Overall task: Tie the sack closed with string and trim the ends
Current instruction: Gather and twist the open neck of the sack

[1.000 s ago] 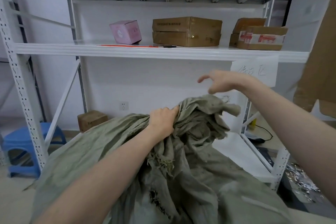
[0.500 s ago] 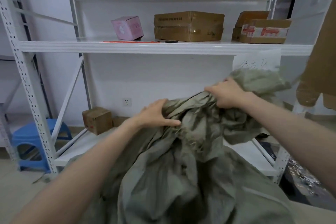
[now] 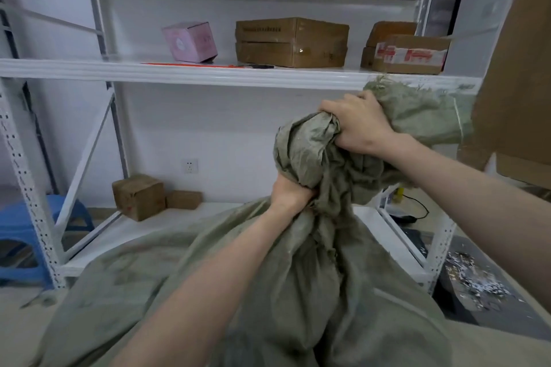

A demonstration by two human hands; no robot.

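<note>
A big grey-green woven sack (image 3: 268, 292) fills the lower middle of the head view. Its mouth is gathered into a bunch that rises to the upper right. My left hand (image 3: 290, 192) is clenched around the neck low down, partly hidden under a fold of cloth. Higher up and to the right, my right hand (image 3: 356, 122) grips the bunched top, and the frayed open end (image 3: 423, 110) spills out beyond it. An orange string (image 3: 190, 65) lies along the front of the middle shelf with a dark tool (image 3: 262, 66) at its right end.
A white metal rack (image 3: 208, 74) stands right behind the sack. Its middle shelf holds a pink box (image 3: 189, 42) and brown cartons (image 3: 292, 42). Two small cartons (image 3: 138, 197) sit on the bottom shelf. A blue stool (image 3: 21, 235) is at the left, scattered debris (image 3: 474, 280) on the floor at right.
My right hand came down onto the sack's top, closed on it and pulled it up and right. My left hand shifted from a loose hold to a tight grip lower on the neck.
</note>
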